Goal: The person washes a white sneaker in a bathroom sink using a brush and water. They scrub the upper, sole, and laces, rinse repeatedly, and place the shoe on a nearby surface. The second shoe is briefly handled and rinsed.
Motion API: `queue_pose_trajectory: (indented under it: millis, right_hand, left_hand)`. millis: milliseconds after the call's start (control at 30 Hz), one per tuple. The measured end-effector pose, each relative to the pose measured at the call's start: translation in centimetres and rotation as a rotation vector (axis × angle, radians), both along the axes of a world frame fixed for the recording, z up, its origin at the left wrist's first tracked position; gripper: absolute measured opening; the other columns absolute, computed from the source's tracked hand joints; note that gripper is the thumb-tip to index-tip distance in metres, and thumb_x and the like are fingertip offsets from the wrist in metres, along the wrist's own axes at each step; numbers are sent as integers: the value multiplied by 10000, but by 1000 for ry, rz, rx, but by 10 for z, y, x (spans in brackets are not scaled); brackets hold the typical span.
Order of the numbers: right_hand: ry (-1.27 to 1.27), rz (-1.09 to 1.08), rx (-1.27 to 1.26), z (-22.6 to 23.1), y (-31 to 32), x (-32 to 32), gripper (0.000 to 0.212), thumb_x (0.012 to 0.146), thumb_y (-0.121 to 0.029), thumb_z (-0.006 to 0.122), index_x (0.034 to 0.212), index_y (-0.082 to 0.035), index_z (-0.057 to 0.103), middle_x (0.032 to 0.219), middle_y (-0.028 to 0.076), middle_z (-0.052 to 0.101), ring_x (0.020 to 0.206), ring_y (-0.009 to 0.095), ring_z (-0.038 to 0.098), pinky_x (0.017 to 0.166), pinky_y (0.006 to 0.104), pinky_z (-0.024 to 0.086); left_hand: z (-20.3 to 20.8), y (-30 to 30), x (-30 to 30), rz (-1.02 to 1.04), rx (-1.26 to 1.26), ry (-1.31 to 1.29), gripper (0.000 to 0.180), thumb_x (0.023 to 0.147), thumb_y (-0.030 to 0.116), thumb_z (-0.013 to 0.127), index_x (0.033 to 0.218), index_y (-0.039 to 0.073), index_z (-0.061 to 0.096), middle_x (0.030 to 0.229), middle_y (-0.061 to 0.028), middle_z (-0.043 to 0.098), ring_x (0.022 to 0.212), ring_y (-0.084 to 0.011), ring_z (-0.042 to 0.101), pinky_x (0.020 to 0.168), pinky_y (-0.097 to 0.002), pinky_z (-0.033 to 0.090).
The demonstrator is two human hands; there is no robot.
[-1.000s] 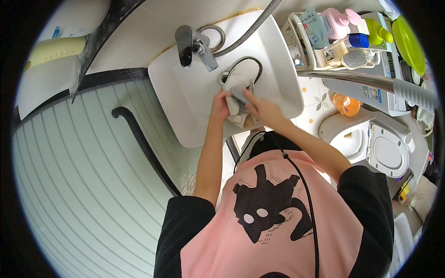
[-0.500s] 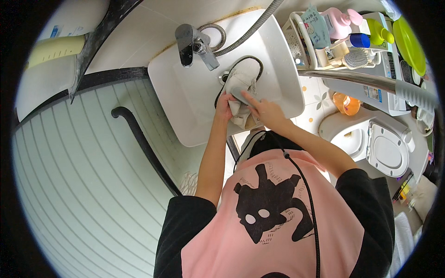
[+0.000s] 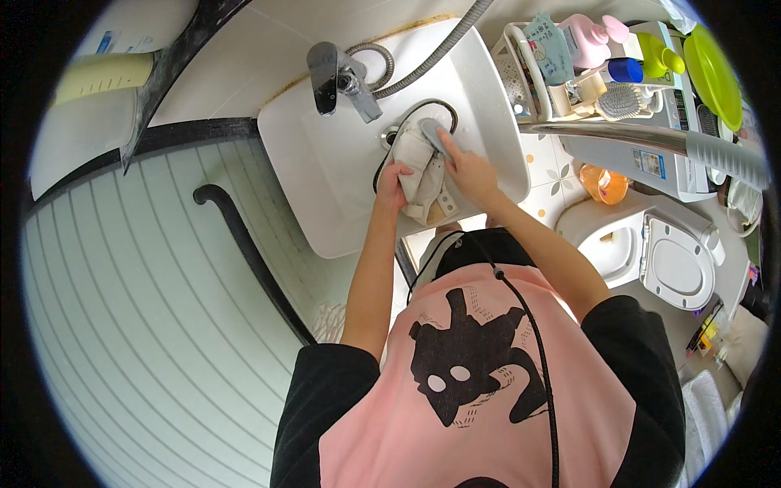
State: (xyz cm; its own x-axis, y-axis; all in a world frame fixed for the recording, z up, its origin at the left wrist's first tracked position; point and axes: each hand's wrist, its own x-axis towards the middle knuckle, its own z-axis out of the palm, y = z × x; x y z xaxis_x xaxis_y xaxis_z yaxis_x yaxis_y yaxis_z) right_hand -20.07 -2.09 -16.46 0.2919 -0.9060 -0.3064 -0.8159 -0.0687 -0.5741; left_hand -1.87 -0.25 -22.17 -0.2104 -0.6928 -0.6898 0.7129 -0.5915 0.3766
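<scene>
A pale, off-white shoe (image 3: 419,175) lies in the white wash basin (image 3: 325,171), near the drain. My left hand (image 3: 390,180) grips the shoe at its left side. My right hand (image 3: 468,171) holds a grey brush (image 3: 435,137) pressed on the top of the shoe. A chrome tap (image 3: 329,75) stands at the back of the basin, and no water is seen running from it.
A rack (image 3: 569,73) right of the basin holds bottles, a hairbrush and a green lid. A chrome bar (image 3: 651,140) crosses below it. A white toilet (image 3: 663,256) and an orange cup (image 3: 604,183) sit at right. A ribbed glass door with a black handle (image 3: 244,252) is at left.
Both hands have shifted with the shoe toward the back of the basin. The brush now sits higher on the shoe than a second ago.
</scene>
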Motion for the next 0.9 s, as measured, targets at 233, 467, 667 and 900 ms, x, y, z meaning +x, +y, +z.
queue_pose_trajectory:
  millis: [233,467,667,900]
  right_hand:
    - [-5,60,57,9,-23,-33,541,802,-155,473,1293,-253,269,679,185,540,612,346,548,581,433,435]
    - [20,85,-2,-2,-38,3,630,731,-105,496,1291,-268,260,872,204,493,723,372,540,654,425,450]
    - [-98,211,14,7,6,63,583,756,-209,534,1281,-273,289,842,207,498,708,363,543,646,424,451]
    - [-44,128,-74,-14,-10,54,548,764,-227,536,1265,-238,316,713,171,510,637,350,531,549,445,430]
  left_hand:
    - [38,-3,13,-206,-54,-309,479,661,3,582,1109,-20,413,987,-132,539,852,-230,557,770,-329,469]
    - [56,14,35,-78,32,-392,436,676,-11,595,1078,-60,435,1010,-144,525,921,-226,541,806,-335,454]
    - [17,29,32,153,42,3,367,744,39,470,1085,-82,413,1067,-161,499,1005,-276,492,894,-387,402]
    - [35,32,17,226,93,9,384,708,11,407,1080,-81,395,1089,-175,470,1038,-293,463,920,-402,379]
